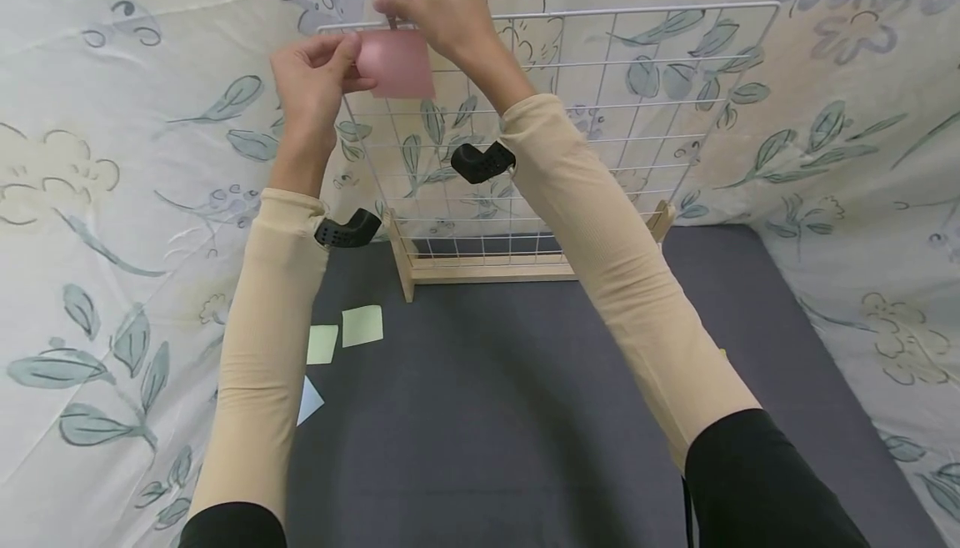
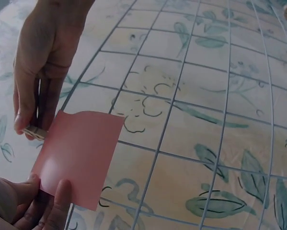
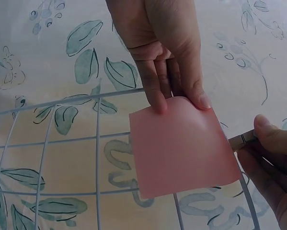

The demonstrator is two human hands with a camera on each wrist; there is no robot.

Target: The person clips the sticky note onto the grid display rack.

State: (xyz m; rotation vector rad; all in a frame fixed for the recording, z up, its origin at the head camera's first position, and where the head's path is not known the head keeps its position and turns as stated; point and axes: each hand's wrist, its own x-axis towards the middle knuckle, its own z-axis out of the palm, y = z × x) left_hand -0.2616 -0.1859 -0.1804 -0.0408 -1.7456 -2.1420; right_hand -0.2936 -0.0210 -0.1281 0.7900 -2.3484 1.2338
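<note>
A pink square of paper [image 1: 397,66] lies against the top left corner of a white wire grid [image 1: 600,57]. My left hand [image 1: 311,85] pinches the paper's left edge between thumb and fingers. Above the paper, my right hand [image 1: 442,2] pinches a small wooden clothespin [image 2: 34,132] between thumb and fingertips. The clothespin's tip meets the paper's top edge at the grid's top wire, as the right wrist view also shows with the clothespin [image 3: 244,140] beside the paper [image 3: 184,148]. Whether its jaws bite the wire cannot be told.
The grid stands in a wooden base [image 1: 487,271] on a dark grey table [image 1: 480,414]. Two pale green notes [image 1: 362,326] and a light blue note [image 1: 310,402] lie at the left, partly behind my left sleeve. Floral cloth [image 1: 112,156] hangs behind and at both sides.
</note>
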